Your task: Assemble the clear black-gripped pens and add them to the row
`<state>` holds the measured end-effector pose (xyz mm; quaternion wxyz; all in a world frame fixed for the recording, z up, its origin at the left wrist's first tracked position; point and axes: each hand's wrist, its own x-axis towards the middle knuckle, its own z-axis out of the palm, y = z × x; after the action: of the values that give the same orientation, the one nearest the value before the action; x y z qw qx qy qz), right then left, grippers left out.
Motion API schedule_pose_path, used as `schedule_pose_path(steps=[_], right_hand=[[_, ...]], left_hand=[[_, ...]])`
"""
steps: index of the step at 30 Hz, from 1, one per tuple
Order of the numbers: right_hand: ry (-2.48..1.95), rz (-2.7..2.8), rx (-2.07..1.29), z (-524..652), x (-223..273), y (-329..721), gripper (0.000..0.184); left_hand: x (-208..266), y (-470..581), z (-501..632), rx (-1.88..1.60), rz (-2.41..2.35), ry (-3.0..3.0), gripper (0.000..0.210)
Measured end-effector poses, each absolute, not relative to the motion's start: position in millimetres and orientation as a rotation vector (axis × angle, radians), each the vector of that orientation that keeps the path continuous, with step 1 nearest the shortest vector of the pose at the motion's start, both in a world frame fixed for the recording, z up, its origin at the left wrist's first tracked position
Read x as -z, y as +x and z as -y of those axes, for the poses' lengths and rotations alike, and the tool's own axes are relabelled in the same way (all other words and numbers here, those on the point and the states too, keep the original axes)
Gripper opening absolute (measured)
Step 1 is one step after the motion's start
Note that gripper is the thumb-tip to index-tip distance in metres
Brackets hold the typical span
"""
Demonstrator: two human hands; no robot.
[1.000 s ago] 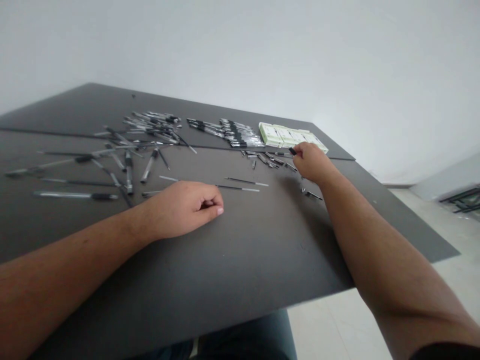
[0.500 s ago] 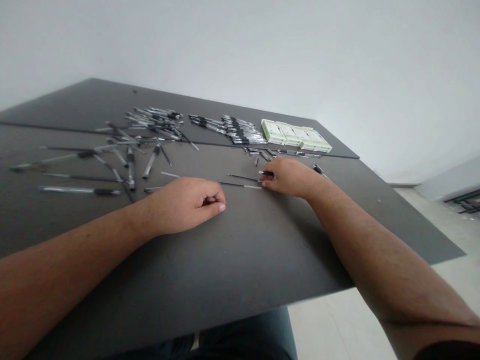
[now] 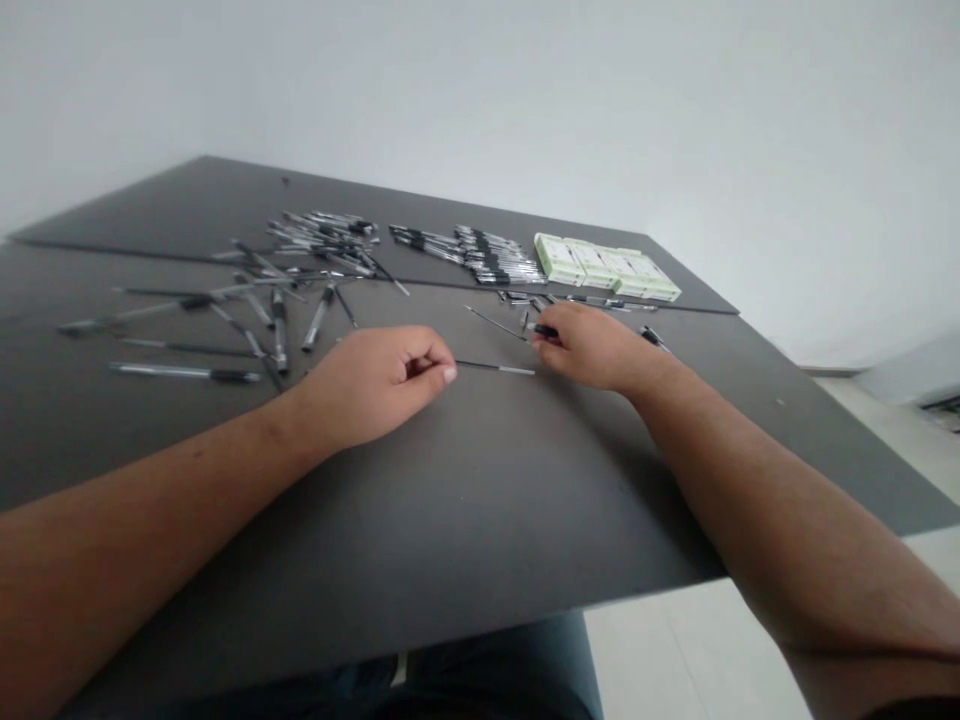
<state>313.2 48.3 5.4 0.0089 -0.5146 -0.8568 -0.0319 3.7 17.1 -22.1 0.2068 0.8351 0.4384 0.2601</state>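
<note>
Head view: the right hand (image 3: 581, 345) has its fingers clamped on a black part (image 3: 547, 330), and from them a refill (image 3: 491, 321) points toward ten o'clock over the worktop (image 3: 465, 520); picking up that refill seems the step in hand. At nine o'clock, the left hand (image 3: 379, 380) curls, holding what, if anything, I cannot tell. Lifting likely calls for a light, steady pinch.

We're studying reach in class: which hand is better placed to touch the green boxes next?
Probably the right hand: it is nearer the boxes, just below them in view, though it holds a black piece. The left hand lies farther off, curled.
</note>
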Motion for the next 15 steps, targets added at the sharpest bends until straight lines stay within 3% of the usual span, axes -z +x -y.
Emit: schedule_pose_path(steps=[7,11,15], right_hand=[[-1.175,2.695,-0.071,-37,-4,304,0.014],[-1.079,2.729,-0.117,-32,-5,298,0.013],[-1.058,2.748,-0.126,-30,-6,298,0.013]], left_hand=[[36,2,-31,-1.05,-1.182,1.974,0.039],[33,3,-26,-0.992,-1.161,2.083,0.02],[30,1,-22,-0.988,-1.174,2.196,0.021]])
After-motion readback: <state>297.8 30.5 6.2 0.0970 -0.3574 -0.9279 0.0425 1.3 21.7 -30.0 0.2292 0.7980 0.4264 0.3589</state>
